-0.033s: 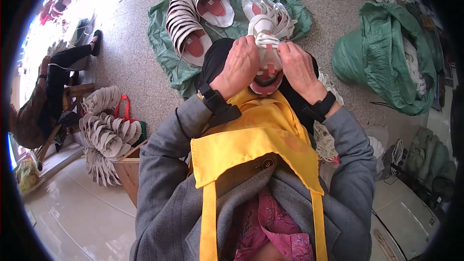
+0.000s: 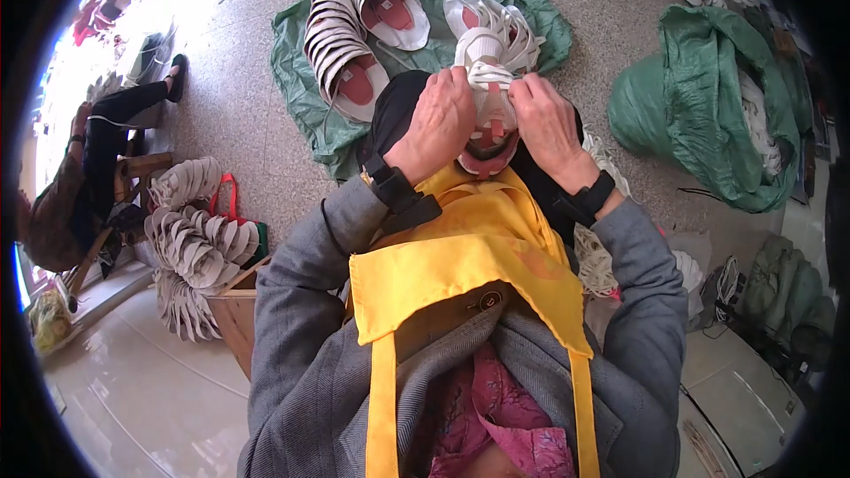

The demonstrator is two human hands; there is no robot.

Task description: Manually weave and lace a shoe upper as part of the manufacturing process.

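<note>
A white shoe upper [image 2: 496, 109] with reddish patches and a pink heel lining rests over my lap, toe pointing away from me. White shoelaces [image 2: 489, 73] cross its front. My left hand [image 2: 441, 119] is closed at the left side of the laces, its fingertips pinched against them. On the other side my right hand [image 2: 547, 119] is closed too, thumb and finger pinching the lace. The lace ends are hidden by my fingers. Just beyond the toe, more laced white uppers [image 2: 500, 25] lie bunched together.
Nested rows of white uppers [image 2: 335, 44] lie on a green sheet [image 2: 297, 62] ahead. A stuffed green sack [image 2: 646, 106] stands at right, with loose white laces [image 2: 595, 265] beside my right leg. Stacked grey pieces [image 2: 190, 221] are at left, near a seated person [image 2: 66, 195].
</note>
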